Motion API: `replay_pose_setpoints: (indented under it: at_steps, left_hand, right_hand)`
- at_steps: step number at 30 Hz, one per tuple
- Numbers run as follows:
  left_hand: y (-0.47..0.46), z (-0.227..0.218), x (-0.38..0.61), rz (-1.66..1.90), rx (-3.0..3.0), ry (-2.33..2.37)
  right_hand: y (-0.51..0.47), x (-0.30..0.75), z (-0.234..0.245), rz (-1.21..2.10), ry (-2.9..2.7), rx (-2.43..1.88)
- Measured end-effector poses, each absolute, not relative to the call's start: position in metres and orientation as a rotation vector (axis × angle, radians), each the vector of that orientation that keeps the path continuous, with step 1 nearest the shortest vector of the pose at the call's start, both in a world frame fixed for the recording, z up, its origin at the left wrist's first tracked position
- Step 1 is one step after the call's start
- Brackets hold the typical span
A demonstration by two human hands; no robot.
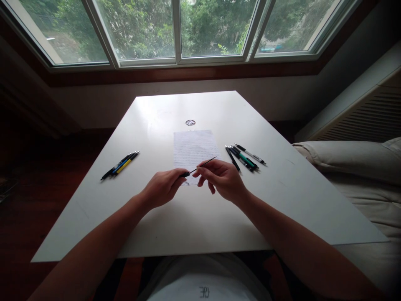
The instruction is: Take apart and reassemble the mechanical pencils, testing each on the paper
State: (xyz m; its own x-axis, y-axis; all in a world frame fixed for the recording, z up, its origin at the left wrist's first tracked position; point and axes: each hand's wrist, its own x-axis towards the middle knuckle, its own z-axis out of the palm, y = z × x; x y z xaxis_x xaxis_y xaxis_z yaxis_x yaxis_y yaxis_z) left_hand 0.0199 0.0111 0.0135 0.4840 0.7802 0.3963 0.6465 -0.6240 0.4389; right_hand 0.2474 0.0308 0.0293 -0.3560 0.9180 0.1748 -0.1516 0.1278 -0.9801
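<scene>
Over the lower edge of a written sheet of paper, my left hand is closed around a black pen barrel. My right hand pinches a thin dark pen refill between thumb and fingers, its other fingers loosely curled. One end of the refill meets the barrel's front end; whether it sits inside, I cannot tell. Several pens, black, green and clear, lie just beyond my right hand. To the left, a small group of pens with blue and yellow parts lies slanted.
A white table spreads out before me, narrowing toward the window. A small round patterned object rests past the paper's far edge. A beige sofa stands against the table's right side.
</scene>
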Motion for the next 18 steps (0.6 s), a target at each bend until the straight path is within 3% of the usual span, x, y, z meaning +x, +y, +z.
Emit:
replay_pose_setpoints:
  at_steps: [7, 18]
  left_hand:
    - [0.011, 0.014, 0.02, 0.872, 2.393, 1.231]
    - [0.011, 0.019, 0.02, 0.836, 2.353, 1.256]
  right_hand:
    - [0.03, 0.242, 0.011, 1.41, -1.693, -0.868]
    - [0.025, 0.235, 0.017, 1.32, -1.386, -0.755]
